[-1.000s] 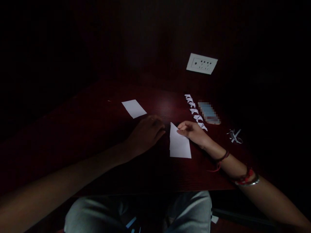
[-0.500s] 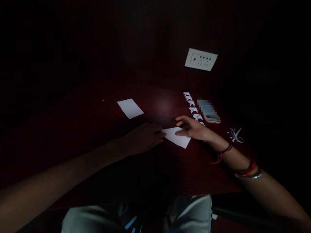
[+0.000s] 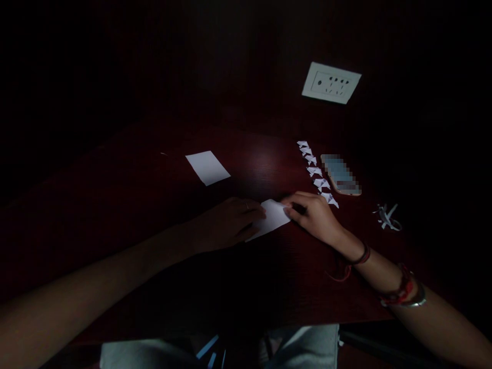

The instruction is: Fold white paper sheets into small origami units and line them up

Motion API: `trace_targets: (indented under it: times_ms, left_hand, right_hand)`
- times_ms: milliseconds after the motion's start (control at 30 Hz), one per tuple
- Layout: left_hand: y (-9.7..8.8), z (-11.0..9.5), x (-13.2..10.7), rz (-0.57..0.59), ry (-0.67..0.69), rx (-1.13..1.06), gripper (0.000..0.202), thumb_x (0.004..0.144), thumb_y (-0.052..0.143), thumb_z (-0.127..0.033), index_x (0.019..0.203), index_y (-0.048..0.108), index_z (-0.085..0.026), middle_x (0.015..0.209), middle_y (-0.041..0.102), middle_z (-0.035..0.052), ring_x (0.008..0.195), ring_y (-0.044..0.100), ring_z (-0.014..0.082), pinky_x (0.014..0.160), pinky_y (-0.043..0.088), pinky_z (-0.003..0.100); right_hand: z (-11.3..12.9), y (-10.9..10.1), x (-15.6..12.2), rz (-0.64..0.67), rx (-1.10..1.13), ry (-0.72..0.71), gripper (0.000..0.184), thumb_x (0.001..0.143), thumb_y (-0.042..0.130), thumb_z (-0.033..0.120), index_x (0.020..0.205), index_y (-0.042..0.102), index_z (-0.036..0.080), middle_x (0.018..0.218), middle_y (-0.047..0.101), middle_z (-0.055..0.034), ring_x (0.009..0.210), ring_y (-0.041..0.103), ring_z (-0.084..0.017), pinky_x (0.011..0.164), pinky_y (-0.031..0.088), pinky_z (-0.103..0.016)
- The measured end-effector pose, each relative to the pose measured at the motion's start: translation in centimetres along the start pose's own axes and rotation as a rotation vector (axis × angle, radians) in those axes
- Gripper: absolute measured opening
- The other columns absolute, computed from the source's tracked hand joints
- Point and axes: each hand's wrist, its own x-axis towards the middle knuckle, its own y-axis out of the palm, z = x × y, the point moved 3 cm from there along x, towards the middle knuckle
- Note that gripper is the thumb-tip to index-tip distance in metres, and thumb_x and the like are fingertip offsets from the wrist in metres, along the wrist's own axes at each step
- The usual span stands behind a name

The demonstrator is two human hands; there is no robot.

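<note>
Right hand's (image 3: 313, 212) pinch, left hand's (image 3: 230, 220) touch: paper (image 3: 274, 212)

Tabletop (image 3: 261, 159): reddish wood look, smooth, softly glossy toward its far edge.
Your near sheet (image 3: 272, 218): plain matt paper, smooth.
Folded pieces (image 3: 314, 171): creased matt paper.
Socket plate (image 3: 321, 94): smooth, plastic-looking.
Your red wristband (image 3: 405, 288): cord-like, matt.
Your bangle (image 3: 417, 302): shiny, metal-looking.
Your trousers (image 3: 313, 348): matt, faded cloth.

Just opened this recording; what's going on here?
The left hand rests on a piece of white paper on a dark red table, while the right hand touches its right end. A flat white sheet lies beyond the left hand; small folded papers form a row beside a phone.
</note>
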Motion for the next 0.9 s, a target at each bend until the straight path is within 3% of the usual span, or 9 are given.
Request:
trace_targets:
  times_ms: [167, 400, 567, 667, 900]
  left_hand:
    - [0.04, 0.26, -0.20, 0.005, -0.039, 0.064, 0.029, 0.083, 0.045, -0.032, 0.110, 0.049, -0.022, 0.119, 0.046, 0.0035, 0.109, 0.039, 0.0191, 0.092, 0.031, 0.036]
    - [-0.07, 0.18, -0.16, 0.008, -0.063, 0.131, 0.030, 0.083, 0.044, -0.034, 0.109, 0.050, -0.020, 0.115, 0.049, 0.0035, 0.104, 0.043, 0.0206, 0.090, 0.032, 0.037]
    - [-0.27, -0.04, -0.27, -0.019, -0.057, 0.145, 0.029, 0.083, 0.044, -0.032, 0.108, 0.051, -0.020, 0.113, 0.049, 0.0053, 0.103, 0.044, 0.0211, 0.088, 0.035, 0.037]
    - [-0.39, -0.16, -0.24, -0.031, -0.042, 0.159, 0.027, 0.083, 0.044, -0.031, 0.105, 0.052, -0.018, 0.121, 0.044, 0.0069, 0.111, 0.039, 0.0224, 0.091, 0.033, 0.038]
    - [0.37, 0.14, -0.19, 0.017, -0.023, 0.142, 0.032, 0.085, 0.039, -0.032, 0.114, 0.046, -0.020, 0.128, 0.040, 0.0017, 0.122, 0.027, 0.0204, 0.096, 0.027, 0.038]
  right_hand:
    - [0.44, 0.00, -0.73, 0.181, -0.010, -0.204, 0.026, 0.078, 0.041, 0.008, 0.093, 0.059, 0.019, 0.103, 0.057, -0.0036, 0.097, 0.053, -0.014, 0.085, 0.042, -0.029]
    - [0.35, -0.21, -0.95, 0.249, 0.004, -0.327, 0.025, 0.080, 0.039, 0.006, 0.093, 0.058, 0.015, 0.102, 0.058, -0.0060, 0.100, 0.051, -0.015, 0.086, 0.045, -0.031]
    - [0.82, -0.15, -1.12, 0.264, -0.055, -0.364, 0.025, 0.080, 0.040, 0.007, 0.094, 0.059, 0.016, 0.102, 0.058, -0.0062, 0.101, 0.050, -0.016, 0.087, 0.046, -0.032]
    - [0.86, -0.09, -1.04, 0.255, -0.084, -0.356, 0.025, 0.080, 0.039, 0.007, 0.094, 0.059, 0.015, 0.102, 0.058, -0.0066, 0.101, 0.051, -0.016, 0.087, 0.047, -0.031]
    - [0.83, -0.07, -1.06, 0.284, -0.145, -0.373, 0.026, 0.082, 0.038, 0.010, 0.097, 0.060, 0.014, 0.104, 0.058, -0.0071, 0.103, 0.049, -0.017, 0.088, 0.046, -0.031]
